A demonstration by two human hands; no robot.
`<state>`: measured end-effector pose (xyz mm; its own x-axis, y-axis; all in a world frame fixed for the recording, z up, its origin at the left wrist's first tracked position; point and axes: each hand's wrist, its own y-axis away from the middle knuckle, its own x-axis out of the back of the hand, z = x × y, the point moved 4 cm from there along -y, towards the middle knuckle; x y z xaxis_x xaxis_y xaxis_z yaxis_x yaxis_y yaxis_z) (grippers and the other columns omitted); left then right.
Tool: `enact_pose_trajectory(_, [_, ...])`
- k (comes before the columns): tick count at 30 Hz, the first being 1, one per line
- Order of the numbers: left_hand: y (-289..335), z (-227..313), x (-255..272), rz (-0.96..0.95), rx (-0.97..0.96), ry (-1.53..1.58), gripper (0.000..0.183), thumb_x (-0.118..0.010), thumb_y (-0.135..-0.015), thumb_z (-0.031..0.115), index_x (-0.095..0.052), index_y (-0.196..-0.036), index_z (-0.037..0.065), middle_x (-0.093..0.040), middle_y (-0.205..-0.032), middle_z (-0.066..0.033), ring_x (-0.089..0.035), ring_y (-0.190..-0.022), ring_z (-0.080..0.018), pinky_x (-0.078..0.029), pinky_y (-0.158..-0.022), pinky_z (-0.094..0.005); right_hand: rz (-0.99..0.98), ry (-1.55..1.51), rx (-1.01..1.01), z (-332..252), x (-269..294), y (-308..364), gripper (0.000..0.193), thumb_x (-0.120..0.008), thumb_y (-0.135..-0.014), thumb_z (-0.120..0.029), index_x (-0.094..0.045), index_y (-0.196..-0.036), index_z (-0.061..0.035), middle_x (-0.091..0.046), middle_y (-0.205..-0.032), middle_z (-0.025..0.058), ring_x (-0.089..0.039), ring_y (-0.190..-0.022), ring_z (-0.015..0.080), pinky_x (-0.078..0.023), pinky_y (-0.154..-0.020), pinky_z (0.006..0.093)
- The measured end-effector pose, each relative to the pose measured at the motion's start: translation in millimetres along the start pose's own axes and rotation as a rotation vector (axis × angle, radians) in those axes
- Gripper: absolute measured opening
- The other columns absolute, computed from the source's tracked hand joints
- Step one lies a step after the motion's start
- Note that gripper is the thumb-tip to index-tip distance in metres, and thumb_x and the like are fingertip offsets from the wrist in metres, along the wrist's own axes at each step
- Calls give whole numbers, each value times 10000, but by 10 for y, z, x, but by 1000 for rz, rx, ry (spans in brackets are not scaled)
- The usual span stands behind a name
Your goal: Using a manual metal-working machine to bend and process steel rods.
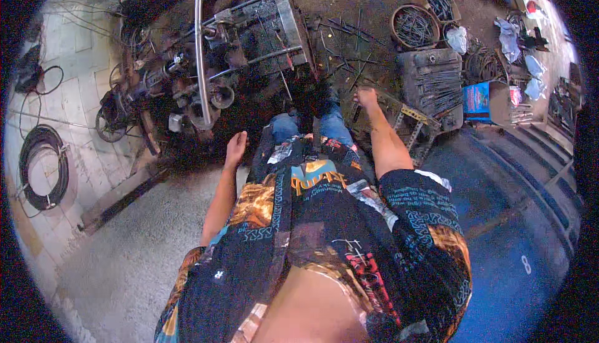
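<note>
My left hand (236, 147) hangs beside my left thigh, its fingers loosely stretched and nothing seen in them. It is nearest to the greasy lathe-like machine (218, 37), apart from it. Out in front on the right, my right hand (366, 96) is closed. Whatever it holds, if anything, is hidden; a dark strip shows just below it. Close to that hand are a dark metal stand (430, 81) bearing many thin rods and a yellowish perforated angle bar (413, 115). A long shiny metal bar (201, 49) crosses over the machine.
Loose metal rods (355, 34) litter the floor ahead. A round tub (415, 26) and a box (438, 1) full of metal pieces stand at the far right, near a blue package (477, 101). A coiled black hose (43, 167) lies left; dark blue ribbed panels (518, 181) are at right.
</note>
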<state>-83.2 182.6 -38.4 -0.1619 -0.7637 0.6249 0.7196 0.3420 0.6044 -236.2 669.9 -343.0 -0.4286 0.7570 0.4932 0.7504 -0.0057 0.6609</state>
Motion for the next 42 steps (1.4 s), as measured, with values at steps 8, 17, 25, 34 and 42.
enact_pose_trajectory(8, [-470, -264, 40, -175, -128, -111, 437, -495, -889, 411, -621, -932, -6, -629, -805, -172, -619, -793, -296, -463, -727, -361, 170, -783, -322, -896, 148, 1352, 148, -500, -823, -88, -620, -867, -12, -628, -704, 78, -617, -556, 171, -441, -412, 291])
enact_pose_trajectory(17, [-769, 4, -213, -291, -188, -296, 442, -517, -871, 417, -626, -980, 3, -634, -903, -201, -609, -881, -340, -459, -763, -393, 262, -942, -358, -646, 378, 1534, 197, -521, -854, -134, -561, -1021, -38, -656, -834, 102, -643, -639, 183, -475, -501, 287])
enact_pose_trajectory(25, [-760, 938, -942, -397, -275, -488, 458, -529, -864, 426, -615, -1017, 2, -627, -967, -221, -597, -934, -358, -457, -809, -393, 348, -1239, -287, -352, 1162, 1190, 202, -530, -870, -142, -563, -1046, -48, -669, -842, 83, -643, -664, 160, -492, -540, 282])
enact_pose_trajectory(34, [-776, 2880, -2490, -536, -488, -613, 412, -537, -875, 358, -609, -1004, -27, -627, -936, -240, -604, -917, -373, -468, -788, -390, 635, -1386, -347, 1082, 1954, 752, 191, -535, -880, -95, -532, -1047, -2, -641, -850, 171, -646, -658, 262, -531, -563, 343])
enact_pose_trajectory(42, [-1193, 3762, -3748, -707, -763, -659, 389, -532, -883, 346, -602, -1029, -7, -621, -978, -235, -600, -939, -366, -468, -799, -383, 778, -1587, -397, 1728, 2314, 349, 173, -505, -827, -33, -520, -974, 57, -630, -836, 177, -647, -677, 237, -536, -594, 307])
